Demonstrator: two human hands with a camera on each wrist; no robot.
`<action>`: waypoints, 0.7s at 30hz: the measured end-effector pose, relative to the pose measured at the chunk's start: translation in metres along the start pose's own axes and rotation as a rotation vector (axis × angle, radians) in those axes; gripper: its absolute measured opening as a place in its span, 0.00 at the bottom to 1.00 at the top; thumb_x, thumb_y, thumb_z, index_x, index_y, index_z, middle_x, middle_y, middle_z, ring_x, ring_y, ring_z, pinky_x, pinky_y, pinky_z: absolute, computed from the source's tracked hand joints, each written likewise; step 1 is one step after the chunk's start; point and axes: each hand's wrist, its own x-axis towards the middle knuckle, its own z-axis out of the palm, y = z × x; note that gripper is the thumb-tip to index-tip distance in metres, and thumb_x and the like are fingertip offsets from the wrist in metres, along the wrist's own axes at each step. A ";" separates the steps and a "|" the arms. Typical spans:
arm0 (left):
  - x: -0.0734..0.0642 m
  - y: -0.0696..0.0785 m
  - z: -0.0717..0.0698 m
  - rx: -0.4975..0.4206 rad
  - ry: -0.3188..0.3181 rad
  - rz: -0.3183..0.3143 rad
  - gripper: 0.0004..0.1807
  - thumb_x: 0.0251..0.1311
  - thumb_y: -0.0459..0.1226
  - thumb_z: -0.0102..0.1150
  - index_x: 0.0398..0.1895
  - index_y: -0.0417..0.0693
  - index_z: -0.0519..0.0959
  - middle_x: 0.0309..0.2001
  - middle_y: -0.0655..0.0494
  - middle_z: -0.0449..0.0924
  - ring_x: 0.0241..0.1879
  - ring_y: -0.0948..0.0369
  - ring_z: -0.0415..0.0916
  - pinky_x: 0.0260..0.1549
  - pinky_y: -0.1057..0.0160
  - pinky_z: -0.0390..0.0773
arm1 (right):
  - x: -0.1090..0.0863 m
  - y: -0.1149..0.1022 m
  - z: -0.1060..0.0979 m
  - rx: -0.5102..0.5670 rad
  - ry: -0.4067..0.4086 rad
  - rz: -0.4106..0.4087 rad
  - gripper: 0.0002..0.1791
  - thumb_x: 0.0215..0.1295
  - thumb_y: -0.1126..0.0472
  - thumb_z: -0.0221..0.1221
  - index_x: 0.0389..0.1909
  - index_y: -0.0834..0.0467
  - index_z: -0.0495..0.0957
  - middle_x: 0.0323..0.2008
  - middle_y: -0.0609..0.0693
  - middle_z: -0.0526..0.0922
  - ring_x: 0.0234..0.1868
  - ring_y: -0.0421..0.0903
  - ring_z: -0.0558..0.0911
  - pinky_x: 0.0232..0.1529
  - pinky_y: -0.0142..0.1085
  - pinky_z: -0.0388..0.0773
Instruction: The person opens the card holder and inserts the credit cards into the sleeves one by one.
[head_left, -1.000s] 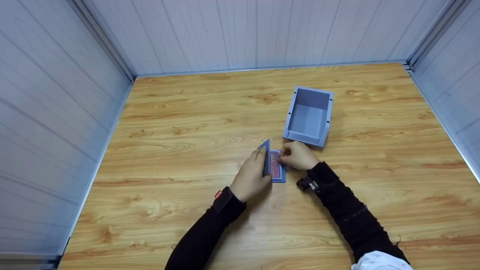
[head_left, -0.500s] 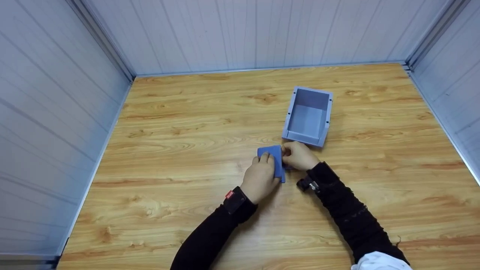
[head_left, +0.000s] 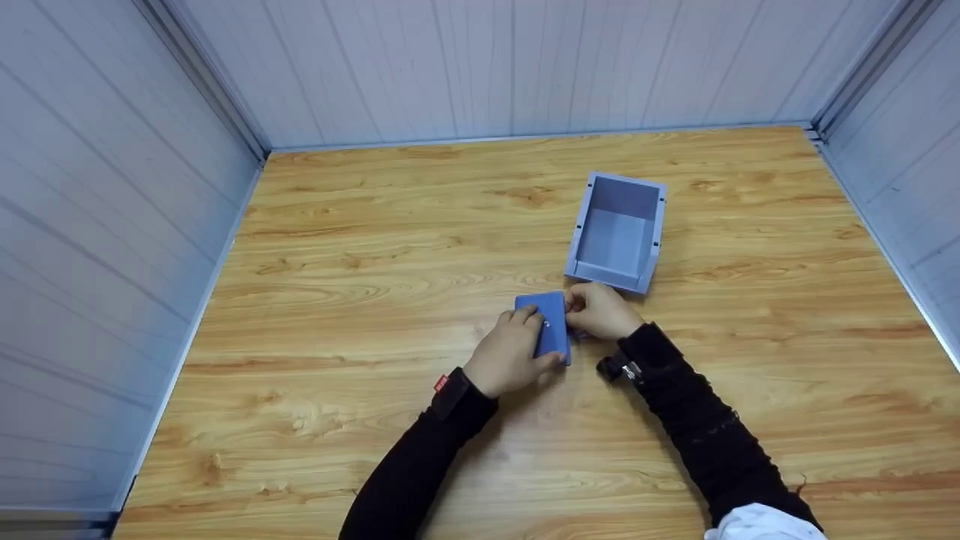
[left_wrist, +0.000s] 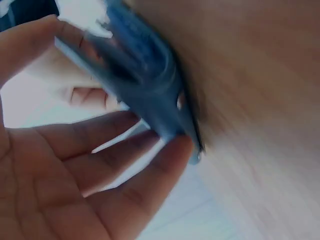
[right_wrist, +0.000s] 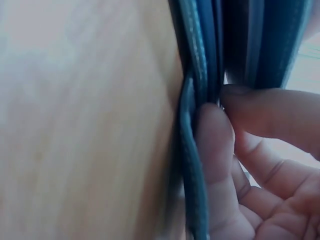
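Observation:
A blue folding wallet (head_left: 554, 328) lies on the wooden table, its cover folded over but its layers still apart in both wrist views. My left hand (head_left: 507, 352) holds the cover, fingers along the folded side and thumb at the near right corner. In the left wrist view, those fingertips touch the wallet's spine (left_wrist: 167, 112). At the wallet's right edge, my right hand (head_left: 604, 311) pinches with thumb and index finger. The right wrist view has that thumb against a stitched flap (right_wrist: 192, 165), the index fingertip beside the inner layers. The wallet's inside is mostly hidden.
Just behind the right hand stands a grey plastic bin (head_left: 615, 244), its low front side close to the knuckles. Panel walls (head_left: 480, 71) border the wooden table (head_left: 360, 270) at the back and both sides.
The left hand has swung the wallet's cover from upright down over the red card inside, then shifted slightly left on it. The right hand stays at the wallet's right edge.

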 end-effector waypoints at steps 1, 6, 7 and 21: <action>0.000 -0.001 -0.001 -0.011 -0.009 -0.002 0.36 0.63 0.52 0.59 0.67 0.37 0.69 0.69 0.41 0.66 0.68 0.44 0.64 0.68 0.52 0.66 | -0.001 0.000 -0.001 0.001 0.001 0.000 0.03 0.55 0.66 0.61 0.28 0.62 0.78 0.23 0.46 0.77 0.25 0.39 0.73 0.30 0.30 0.71; 0.001 -0.005 0.000 0.000 -0.004 0.009 0.31 0.64 0.47 0.59 0.65 0.39 0.71 0.69 0.43 0.67 0.67 0.46 0.65 0.68 0.54 0.67 | -0.006 0.002 -0.006 -0.027 0.021 0.007 0.03 0.55 0.67 0.63 0.29 0.61 0.79 0.25 0.48 0.79 0.27 0.40 0.73 0.32 0.31 0.70; 0.001 -0.005 0.000 0.007 0.001 0.010 0.31 0.64 0.47 0.60 0.65 0.39 0.72 0.69 0.43 0.67 0.67 0.46 0.65 0.67 0.54 0.67 | -0.007 0.003 -0.007 -0.037 0.023 0.009 0.03 0.55 0.66 0.63 0.30 0.61 0.79 0.26 0.48 0.80 0.28 0.41 0.74 0.32 0.31 0.70; 0.000 -0.004 0.003 0.051 0.047 -0.011 0.31 0.60 0.47 0.64 0.63 0.40 0.74 0.67 0.44 0.71 0.62 0.45 0.70 0.61 0.52 0.74 | -0.024 0.015 -0.021 -0.156 -0.100 0.033 0.12 0.50 0.60 0.70 0.33 0.59 0.80 0.24 0.46 0.79 0.25 0.41 0.74 0.29 0.34 0.70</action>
